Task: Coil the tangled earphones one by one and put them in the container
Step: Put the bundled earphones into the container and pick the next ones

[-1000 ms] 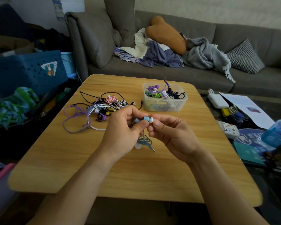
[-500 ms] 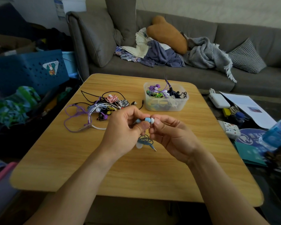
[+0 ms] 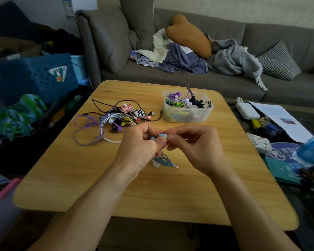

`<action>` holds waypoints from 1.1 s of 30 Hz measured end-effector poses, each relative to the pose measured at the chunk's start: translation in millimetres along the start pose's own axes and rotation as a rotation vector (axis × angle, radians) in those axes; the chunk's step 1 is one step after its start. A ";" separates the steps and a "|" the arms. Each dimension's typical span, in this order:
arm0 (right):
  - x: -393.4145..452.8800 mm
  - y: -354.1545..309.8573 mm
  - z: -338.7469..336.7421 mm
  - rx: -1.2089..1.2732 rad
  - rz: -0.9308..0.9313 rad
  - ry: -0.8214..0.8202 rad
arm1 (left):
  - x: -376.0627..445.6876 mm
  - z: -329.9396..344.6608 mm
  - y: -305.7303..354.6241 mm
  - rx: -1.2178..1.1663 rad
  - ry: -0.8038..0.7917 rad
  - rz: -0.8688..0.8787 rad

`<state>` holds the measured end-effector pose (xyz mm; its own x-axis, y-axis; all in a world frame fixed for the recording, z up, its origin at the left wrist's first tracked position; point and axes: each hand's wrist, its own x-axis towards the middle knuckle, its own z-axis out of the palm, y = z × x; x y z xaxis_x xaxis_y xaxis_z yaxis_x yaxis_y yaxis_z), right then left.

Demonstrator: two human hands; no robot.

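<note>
Grip: both hands pinch the blue earphones; left hand [image 3: 138,144] clamps the earbuds and cord top between thumb and fingers, right hand [image 3: 194,145] nips the earbuds [image 3: 160,136] from the other side.
Blue earphones [image 3: 163,159]: held above the table [image 3: 170,196], near its middle; cord hangs in a small bundle under the left hand, plug poking out at the lower right.
Change: over the last second the hands barely moved; the earbuds sit a little deeper between the fingertips and the bundle looks the same.
Meaning: likely the finishing tuck of this coil, with the drop into the container next.
Container [image 3: 207,113]: one, clear plastic, beyond the hands, already holding several coiled sets; exact number cannot be told.
Pile [image 3: 123,115]: one tangled heap left of the container; purple, white, pink, striped and black cords, too knotted to count.
Hands: two.
Earphones in hand: one set.
</note>
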<state>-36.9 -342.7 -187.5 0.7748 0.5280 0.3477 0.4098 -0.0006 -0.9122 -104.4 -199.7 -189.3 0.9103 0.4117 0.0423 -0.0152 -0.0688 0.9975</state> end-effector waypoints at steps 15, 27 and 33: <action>-3.2 0.8 3.8 0.307 0.245 0.099 | 1.3 3.9 -4.3 0.153 0.036 0.203; -3.9 8.4 -0.4 0.102 0.196 0.045 | 3.9 2.6 -5.1 0.020 -0.048 0.196; -4.6 5.3 -8.1 0.033 0.223 -0.051 | 5.2 0.9 -5.5 0.001 -0.026 0.146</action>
<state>-34.3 -352.1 -192.1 0.8188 0.5600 0.1265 0.2147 -0.0943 -0.9721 -99.2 -198.0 -194.6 0.9088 0.3737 0.1853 -0.1476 -0.1271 0.9808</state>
